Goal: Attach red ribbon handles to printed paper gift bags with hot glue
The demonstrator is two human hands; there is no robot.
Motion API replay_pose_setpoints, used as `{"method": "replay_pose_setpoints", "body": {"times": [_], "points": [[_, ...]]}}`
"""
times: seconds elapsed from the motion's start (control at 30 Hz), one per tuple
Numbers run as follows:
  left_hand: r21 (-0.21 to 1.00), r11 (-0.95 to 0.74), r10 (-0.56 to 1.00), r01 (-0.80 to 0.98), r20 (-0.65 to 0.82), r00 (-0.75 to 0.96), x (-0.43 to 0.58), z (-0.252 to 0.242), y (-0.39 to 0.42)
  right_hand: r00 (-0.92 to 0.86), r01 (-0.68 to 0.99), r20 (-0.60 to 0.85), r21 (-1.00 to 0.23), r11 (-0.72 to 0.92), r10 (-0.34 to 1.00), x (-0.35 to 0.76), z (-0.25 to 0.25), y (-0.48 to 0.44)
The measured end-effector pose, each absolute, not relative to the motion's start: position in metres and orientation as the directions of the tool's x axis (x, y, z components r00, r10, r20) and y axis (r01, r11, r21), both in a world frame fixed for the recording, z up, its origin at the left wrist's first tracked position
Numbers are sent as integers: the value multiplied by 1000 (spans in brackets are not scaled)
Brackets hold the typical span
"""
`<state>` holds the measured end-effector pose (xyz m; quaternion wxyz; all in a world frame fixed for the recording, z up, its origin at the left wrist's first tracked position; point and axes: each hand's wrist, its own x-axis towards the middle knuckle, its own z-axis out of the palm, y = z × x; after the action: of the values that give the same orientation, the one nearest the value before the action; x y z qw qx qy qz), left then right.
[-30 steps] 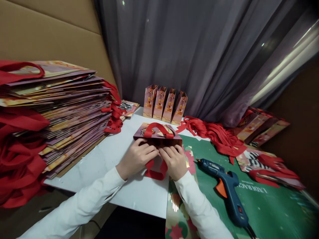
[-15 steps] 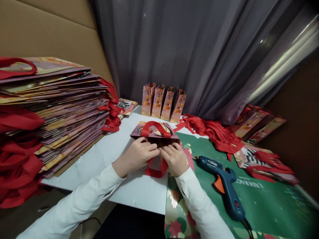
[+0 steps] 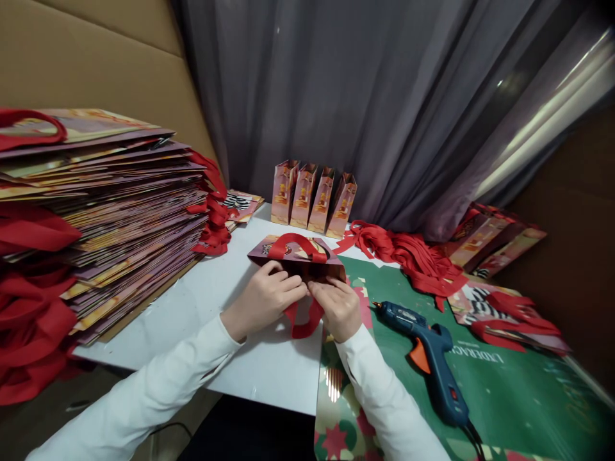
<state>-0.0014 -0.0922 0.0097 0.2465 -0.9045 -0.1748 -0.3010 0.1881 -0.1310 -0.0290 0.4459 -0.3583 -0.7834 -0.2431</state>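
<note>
A purple-printed paper gift bag (image 3: 316, 248) lies in front of me, its mouth facing me and parted. One red ribbon handle (image 3: 293, 241) arches over its far panel; the other red loop hangs down between my wrists. My left hand (image 3: 269, 294) has its fingers curled over the near edge of the bag's mouth. Right beside it, my right hand (image 3: 337, 306) grips the same near edge, thumbs and fingertips almost meeting at the middle. What the fingertips press inside the bag is hidden.
A tall stack of flat bags (image 3: 139, 218) stands on the left. Several upright bags (image 3: 302, 195) line the back. Red ribbons (image 3: 403, 253) lie to the right, behind a blue glue gun (image 3: 427, 355) on a green printed sheet (image 3: 509, 384). More bags (image 3: 504, 314) sit far right.
The bag's mouth gapes a little wider. My right hand has shifted slightly, its fingers reaching more into the opening. The whole view has moved slightly.
</note>
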Motion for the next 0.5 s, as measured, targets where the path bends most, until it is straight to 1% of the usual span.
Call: {"method": "replay_pose_setpoints", "body": {"times": [0.13,0.23,0.37,0.43,0.5], "points": [[-307,-821,200,481,634,747,-8,6,-88,-368,798,834,56,600,411,188,-22,-131],[-273,-825,228,495,641,733,-9,4,-89,-416,827,772,100,554,481,184,-21,-131],[-247,-835,237,492,645,726,-5,6,-93,-381,876,779,131,464,499,180,-26,-131],[-271,-816,255,511,624,739,-5,8,-94,-369,887,783,136,440,501,180,-28,-132],[-323,-786,265,528,595,759,-7,8,-93,-374,893,778,155,422,505,180,-28,-133]]}}
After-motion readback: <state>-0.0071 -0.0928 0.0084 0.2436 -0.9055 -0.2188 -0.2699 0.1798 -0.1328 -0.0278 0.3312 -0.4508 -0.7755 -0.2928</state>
